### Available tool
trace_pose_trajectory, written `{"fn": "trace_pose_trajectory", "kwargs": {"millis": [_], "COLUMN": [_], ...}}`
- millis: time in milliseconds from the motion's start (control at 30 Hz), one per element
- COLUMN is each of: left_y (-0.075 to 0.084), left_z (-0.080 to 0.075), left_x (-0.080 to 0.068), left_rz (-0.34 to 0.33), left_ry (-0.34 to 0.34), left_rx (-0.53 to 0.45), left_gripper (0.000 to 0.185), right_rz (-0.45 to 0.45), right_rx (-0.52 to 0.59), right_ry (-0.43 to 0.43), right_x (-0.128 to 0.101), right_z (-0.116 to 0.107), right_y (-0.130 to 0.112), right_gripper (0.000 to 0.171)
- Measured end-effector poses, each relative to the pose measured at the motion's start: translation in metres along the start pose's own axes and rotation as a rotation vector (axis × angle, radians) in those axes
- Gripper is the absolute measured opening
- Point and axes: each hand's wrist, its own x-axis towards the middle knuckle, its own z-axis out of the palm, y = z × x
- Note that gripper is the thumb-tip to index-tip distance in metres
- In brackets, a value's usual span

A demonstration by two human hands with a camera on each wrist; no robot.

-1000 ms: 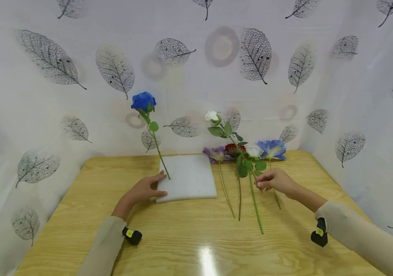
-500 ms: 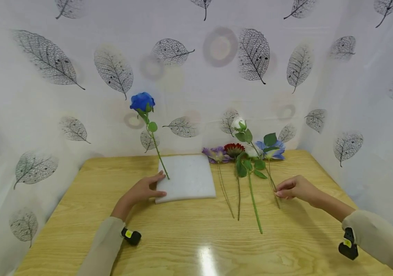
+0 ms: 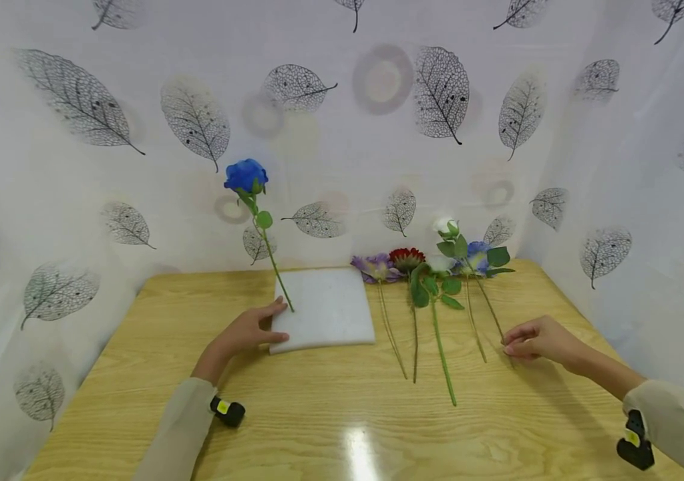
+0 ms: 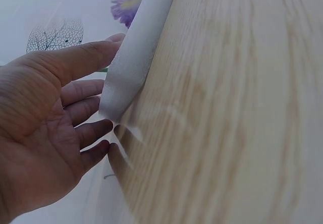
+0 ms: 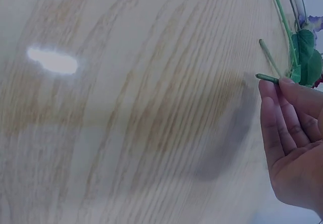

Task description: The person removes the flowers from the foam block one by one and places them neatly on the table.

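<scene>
My left hand point(image 3: 248, 333) rests at the left edge of a white foam block point(image 3: 332, 307), thumb and fingers spread against it. The left wrist view shows those fingers fairly straight along the foam's side point(image 4: 136, 57). A blue artificial rose point(image 3: 246, 176) stands in the foam near that edge, leaning left. At the right, my right hand point(image 3: 543, 342) pinches a white artificial rose point(image 3: 447, 227) low on its stem. Its bloom leans to the back left, in front of a blue flower point(image 3: 477, 257). In the right wrist view the stem's cut end point(image 5: 266, 77) pokes out past my fingertips.
Right of the foam lie a purple flower point(image 3: 376, 267), a dark red flower point(image 3: 407, 259) and another white rose point(image 3: 439, 264), stems toward me. They lie on a wooden table point(image 3: 294, 414). A leaf-printed curtain point(image 3: 330, 153) hangs behind and at both sides.
My right hand has moved right and toward me with the white rose, carrying its bloom from above the purple flower to the blue flower. My left hand and the blue rose stay put.
</scene>
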Motion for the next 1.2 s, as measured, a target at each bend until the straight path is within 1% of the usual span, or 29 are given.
{"fn": "trace_pose_trajectory", "kwargs": {"millis": [200,400,567,900,1000,1200], "left_y": [-0.001,-0.001,-0.001,0.0,0.001,0.0], "left_z": [0.0,0.0,0.0,0.0,0.001,-0.001], "left_x": [0.0,0.0,0.0,0.001,0.002,0.001], "left_rz": [-0.001,-0.006,-0.008,-0.021,-0.018,0.008], "left_ry": [0.002,0.003,0.002,0.002,-0.001,0.0], "left_rx": [-0.008,-0.01,-0.001,-0.008,-0.006,-0.025], "left_gripper": [0.085,0.085,0.086,0.084,0.085,0.086], "right_rz": [0.02,0.046,0.057,0.08,0.093,0.087], "right_rx": [0.034,0.101,0.129,0.115,0.108,0.092], "right_ry": [-0.029,-0.054,-0.065,-0.085,-0.099,-0.136], "right_x": [-0.003,-0.005,-0.005,-0.003,0.0,0.006], "right_z": [-0.003,-0.007,-0.01,-0.01,-0.009,-0.006], "right_y": [0.009,0.017,0.02,0.017,0.017,0.014], "right_gripper": [0.037,0.041,0.042,0.044,0.04,0.029]}}
